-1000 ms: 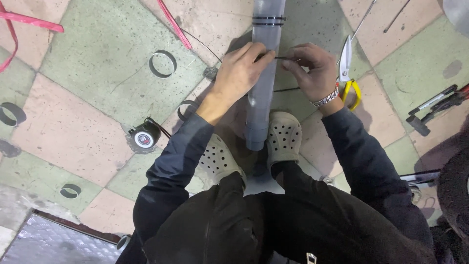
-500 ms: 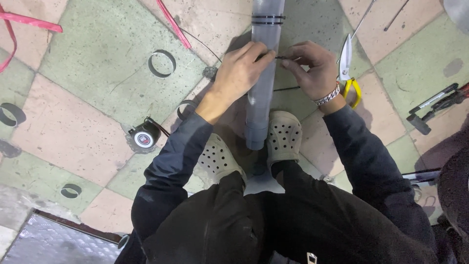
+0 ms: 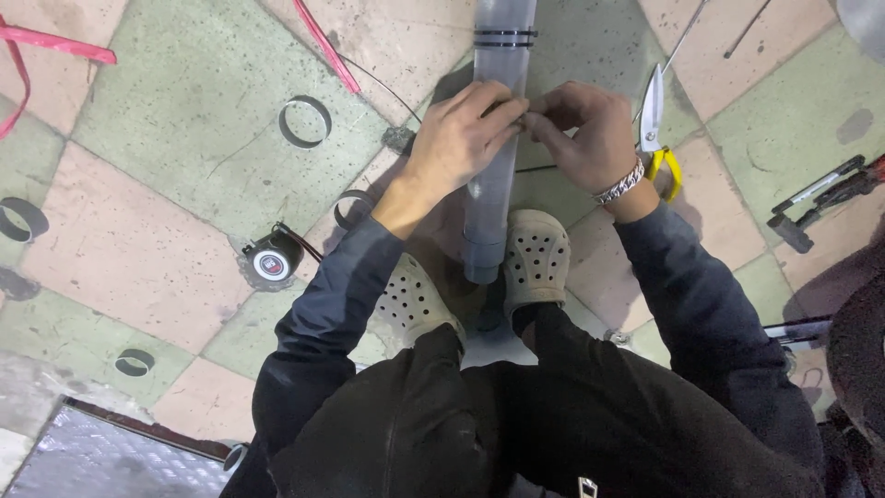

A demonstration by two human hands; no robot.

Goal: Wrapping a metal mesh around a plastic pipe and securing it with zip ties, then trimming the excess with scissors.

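Below, tiled floor (image 3: 157,166) (pink, green) bears pipe (image 3: 493,184).

sleeves: dark, long | right wrist: silver beaded bracelet (image 3: 619,182) | trousers: black | shoes: cream perforated clogs (image 3: 535,261)

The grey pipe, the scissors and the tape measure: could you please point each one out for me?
grey pipe (image 3: 486,217), head view, bare wall below the hands.
scissors (image 3: 652,111), head view, on the blade.
tape measure (image 3: 270,263), head view, round face of its case.
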